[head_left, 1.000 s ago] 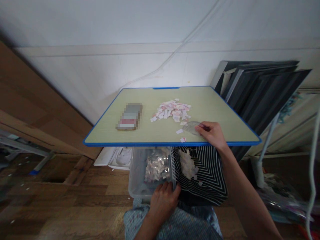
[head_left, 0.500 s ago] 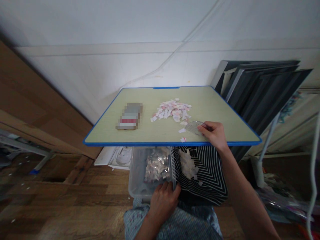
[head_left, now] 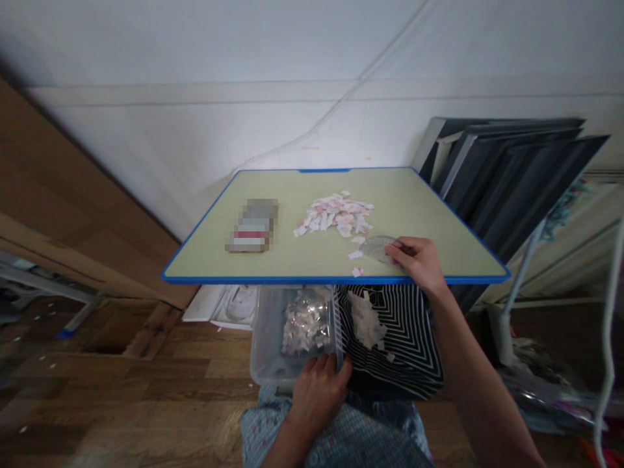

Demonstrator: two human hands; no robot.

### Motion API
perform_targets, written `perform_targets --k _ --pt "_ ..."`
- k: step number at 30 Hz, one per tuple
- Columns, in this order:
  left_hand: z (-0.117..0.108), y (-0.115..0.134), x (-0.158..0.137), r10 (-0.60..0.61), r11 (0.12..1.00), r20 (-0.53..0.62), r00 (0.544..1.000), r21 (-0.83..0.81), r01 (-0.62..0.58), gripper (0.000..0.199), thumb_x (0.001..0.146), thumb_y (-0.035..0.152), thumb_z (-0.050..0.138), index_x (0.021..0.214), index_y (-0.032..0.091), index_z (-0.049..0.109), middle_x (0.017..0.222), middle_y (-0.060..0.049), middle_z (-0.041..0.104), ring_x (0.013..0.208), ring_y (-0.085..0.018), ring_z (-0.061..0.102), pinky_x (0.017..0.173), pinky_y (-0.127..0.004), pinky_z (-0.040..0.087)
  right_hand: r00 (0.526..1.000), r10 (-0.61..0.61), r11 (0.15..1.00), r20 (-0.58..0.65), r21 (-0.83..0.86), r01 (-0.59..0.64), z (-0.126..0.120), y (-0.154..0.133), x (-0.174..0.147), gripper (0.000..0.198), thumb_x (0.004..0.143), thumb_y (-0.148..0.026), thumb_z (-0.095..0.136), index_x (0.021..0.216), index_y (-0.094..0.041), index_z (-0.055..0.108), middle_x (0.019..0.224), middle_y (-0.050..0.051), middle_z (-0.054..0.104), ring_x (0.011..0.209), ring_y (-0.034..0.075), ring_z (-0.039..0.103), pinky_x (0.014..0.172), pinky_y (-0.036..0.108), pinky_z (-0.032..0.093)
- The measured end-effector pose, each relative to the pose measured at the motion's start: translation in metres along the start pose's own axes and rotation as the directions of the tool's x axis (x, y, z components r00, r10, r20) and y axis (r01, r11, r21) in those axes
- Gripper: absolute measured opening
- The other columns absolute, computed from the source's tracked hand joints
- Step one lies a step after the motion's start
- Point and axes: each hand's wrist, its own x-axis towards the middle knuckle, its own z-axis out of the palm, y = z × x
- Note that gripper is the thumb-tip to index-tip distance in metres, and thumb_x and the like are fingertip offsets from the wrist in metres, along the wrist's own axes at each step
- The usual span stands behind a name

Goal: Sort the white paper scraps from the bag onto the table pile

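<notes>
Head view: nearest, at six o'clock, the left hand (head_left: 320, 393) lies at the near right corner of the clear tub (head_left: 268, 348); should it slip or press hard, the tub might tip and spill the scraps inside (head_left: 302, 325). Farther out, stray scraps (head_left: 357, 272) lie near the front edge of the bench (head_left: 414, 201), at five o'clock from the scrap pile (head_left: 338, 213); a careless sweep or a draught could send them over, perhaps into the striped cloth (head_left: 412, 331) below.

As for the grip, the left fingers bend over the tub's rim, but how tightly they close I cannot tell. Beyond, the right hand (head_left: 418, 261) holds the clear protractor (head_left: 373, 247) in a narrow pinch, thumb uppermost, at four o'clock from the pile.
</notes>
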Motion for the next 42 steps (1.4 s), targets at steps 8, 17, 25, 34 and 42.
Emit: perform_targets --k 8,17,25,34,42 --pt "0.001 0.0 -0.001 0.005 1.0 -0.011 1.0 0.002 -0.005 0.036 0.079 0.022 0.055 0.113 0.02 0.046 0.087 -0.006 0.057 0.08 -0.022 0.054 0.066 -0.034 0.046 0.999 0.001 1.0 0.043 -0.01 0.0 -0.001 -0.001 0.0 0.029 0.069 -0.032 0.055 0.048 -0.015 0.047 0.042 -0.003 0.04 0.041 0.007 0.034 0.041 0.021 0.025" --pt "0.002 0.001 -0.001 -0.005 1.0 -0.029 1.0 0.001 0.005 0.035 0.078 0.021 0.056 0.112 0.02 0.047 0.087 -0.006 0.057 0.079 -0.023 0.054 0.066 -0.034 0.045 0.988 0.039 0.995 0.149 0.08 -0.052 -0.013 0.0 -0.003 0.033 0.067 -0.033 0.057 0.043 -0.015 0.044 0.039 -0.003 0.039 0.039 0.006 0.033 0.039 0.021 0.024" --pt "-0.001 0.0 0.0 0.0 1.0 0.002 1.0 0.001 0.0 0.036 0.079 0.021 0.057 0.113 0.019 0.046 0.089 -0.007 0.057 0.081 -0.022 0.054 0.067 -0.033 0.045 0.971 0.018 0.997 0.24 0.068 -0.035 -0.018 -0.004 -0.004 0.034 0.068 -0.033 0.056 0.042 -0.016 0.043 0.039 -0.003 0.038 0.039 0.006 0.033 0.04 0.022 0.023" --pt "-0.001 0.0 -0.001 0.008 1.0 -0.01 1.0 0.005 -0.008 0.038 0.078 0.022 0.058 0.113 0.019 0.046 0.088 -0.006 0.057 0.08 -0.023 0.054 0.067 -0.034 0.046 0.983 0.025 0.991 0.183 0.128 -0.049 -0.018 0.0 -0.006 0.034 0.07 -0.035 0.057 0.045 -0.015 0.045 0.041 -0.003 0.04 0.041 0.006 0.034 0.04 0.021 0.024" --pt "-0.003 0.0 0.0 -0.006 1.0 0.007 1.0 0.0 0.006 0.035 0.078 0.021 0.056 0.113 0.02 0.047 0.088 -0.006 0.057 0.08 -0.022 0.054 0.067 -0.034 0.046 0.981 0.001 1.0 0.194 0.009 -0.003 -0.014 -0.002 -0.004 0.036 0.071 -0.037 0.056 0.045 -0.015 0.045 0.042 -0.003 0.039 0.041 0.006 0.033 0.04 0.021 0.024"
